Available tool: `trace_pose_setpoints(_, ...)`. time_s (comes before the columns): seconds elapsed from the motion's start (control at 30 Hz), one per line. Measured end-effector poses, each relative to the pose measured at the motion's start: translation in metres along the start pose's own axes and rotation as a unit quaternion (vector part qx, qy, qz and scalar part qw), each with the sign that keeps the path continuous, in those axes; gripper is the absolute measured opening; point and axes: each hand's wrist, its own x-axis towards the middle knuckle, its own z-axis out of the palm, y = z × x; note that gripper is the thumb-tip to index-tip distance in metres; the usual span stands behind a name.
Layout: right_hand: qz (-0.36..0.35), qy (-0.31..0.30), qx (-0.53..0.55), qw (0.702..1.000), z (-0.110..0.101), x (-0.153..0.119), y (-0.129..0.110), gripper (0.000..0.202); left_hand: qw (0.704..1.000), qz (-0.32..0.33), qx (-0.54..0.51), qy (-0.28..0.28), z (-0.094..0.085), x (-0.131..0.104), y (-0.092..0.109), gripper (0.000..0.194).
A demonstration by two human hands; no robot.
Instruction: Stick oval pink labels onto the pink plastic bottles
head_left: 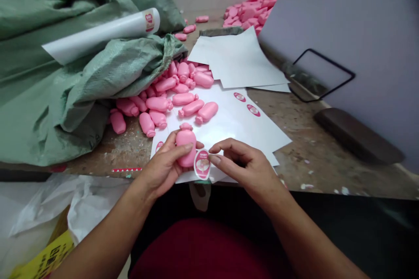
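My left hand (166, 161) is wrapped round a pink bottle (186, 141), held upright with its narrow neck up, near the table's front edge. Just right of it, my right hand (242, 161) pinches an oval pink-and-white label (202, 165) between thumb and finger. The label's printed side faces me, and its left edge overlaps the lower right of the bottle; whether they touch I cannot tell. Behind my hands lie white sheets (229, 117), with two oval labels (253, 110) on the right part. Loose pink bottles (190, 108) lie on and beside the sheets.
A green woven sack (131, 61) with bottles at its mouth fills the left, a rolled sheet (108, 35) on it. Plain white sheets (242, 61) lie further back, before a bottle pile (250, 13). At right are a black wire frame (322, 74) and dark block (358, 135).
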Motion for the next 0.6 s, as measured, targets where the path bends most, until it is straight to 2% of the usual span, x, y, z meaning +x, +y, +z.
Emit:
trace_pose_setpoints(0.1, 0.007, 0.001, 0.005, 1.000, -0.003, -0.006, 0.002, 0.024, 0.998, -0.036, -0.054, -0.026, 0.009, -0.016, -0.008, 0.038)
trace_pose_setpoints(0.2, 0.019, -0.022, 0.029, 0.999, -0.004, -0.007, 0.001, 0.027, 0.996, -0.040, -0.078, -0.030, 0.015, -0.022, -0.015, 0.041)
trace_pose_setpoints(0.33, 0.031, -0.049, 0.064, 0.996, -0.003, -0.006, 0.001, 0.031, 0.996, -0.028, -0.077, -0.030, 0.018, -0.024, -0.020, 0.041)
trace_pose_setpoints(0.6, 0.046, -0.059, 0.087, 0.993, -0.002, -0.005, 0.001, 0.031, 0.999, -0.035, -0.039, -0.014, 0.022, -0.028, -0.019, 0.048)
